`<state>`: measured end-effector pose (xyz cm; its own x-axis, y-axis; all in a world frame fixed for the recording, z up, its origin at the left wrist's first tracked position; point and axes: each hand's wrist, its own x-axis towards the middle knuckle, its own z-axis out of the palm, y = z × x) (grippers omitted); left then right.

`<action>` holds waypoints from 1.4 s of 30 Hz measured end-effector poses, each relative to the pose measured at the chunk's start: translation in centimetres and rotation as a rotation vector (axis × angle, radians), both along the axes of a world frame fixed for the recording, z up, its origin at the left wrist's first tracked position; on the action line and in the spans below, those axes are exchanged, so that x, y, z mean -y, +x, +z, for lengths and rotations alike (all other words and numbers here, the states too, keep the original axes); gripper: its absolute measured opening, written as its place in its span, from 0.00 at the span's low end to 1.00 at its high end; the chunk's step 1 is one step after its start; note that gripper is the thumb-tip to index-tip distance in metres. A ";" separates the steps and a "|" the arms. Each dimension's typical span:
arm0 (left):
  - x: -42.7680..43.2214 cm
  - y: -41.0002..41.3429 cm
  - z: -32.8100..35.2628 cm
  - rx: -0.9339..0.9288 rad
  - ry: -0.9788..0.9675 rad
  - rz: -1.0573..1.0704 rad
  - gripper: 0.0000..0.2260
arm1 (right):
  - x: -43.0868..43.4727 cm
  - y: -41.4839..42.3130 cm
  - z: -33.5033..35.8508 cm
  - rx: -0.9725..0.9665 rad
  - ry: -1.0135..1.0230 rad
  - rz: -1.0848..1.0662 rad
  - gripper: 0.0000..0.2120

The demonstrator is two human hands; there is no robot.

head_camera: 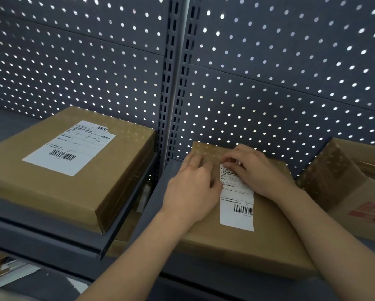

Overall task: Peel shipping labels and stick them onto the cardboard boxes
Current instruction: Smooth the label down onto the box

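Far left: flat brown cardboard box (78,187) on grey metal shelf (52,237), w/ a white barcode label (67,148) stuck flat on top; the label's far corner is notched. Box's near-right corner comes right up to the shelf's front lip. A bare strip of shelf shows behind it at left. Shelf's right end stops by the grey slotted upright post (171,83), w/ a dark gap there. Grey perforated back panel (280,79) runs behind everything, w/ plenty of free height above the boxes.

Centre, right of the post: second flat brown cardboard box (258,253). The left hand (193,187) lies palm-down on its left part, fingers straight & close together on the top, thumb against the label's left edge. The white shipping label w/ barcode (236,207) lies lengthwise on the box top, lower part flat, well in from the box edges. The right hand (260,172) is over the label's far end, fingers bent & bunched, tips at its top edge. Can't tell if they pinch or only press.

Far right: open brown cardboard carton w/ red print (356,192), just beside the centre box, narrow gap between.
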<state>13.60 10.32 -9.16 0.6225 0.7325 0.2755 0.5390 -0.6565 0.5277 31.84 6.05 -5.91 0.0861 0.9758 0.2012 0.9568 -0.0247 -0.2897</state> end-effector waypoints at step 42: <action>0.9 -0.4 1.2 -0.005 -0.034 0.006 0.18 | 0.9 -0.6 -0.2 -0.090 0.048 -0.056 0.04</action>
<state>13.24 9.43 -7.93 0.6189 0.7454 0.2475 0.5456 -0.6347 0.5472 31.22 5.12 -6.13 0.1602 0.9584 0.2363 0.9245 -0.0618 -0.3762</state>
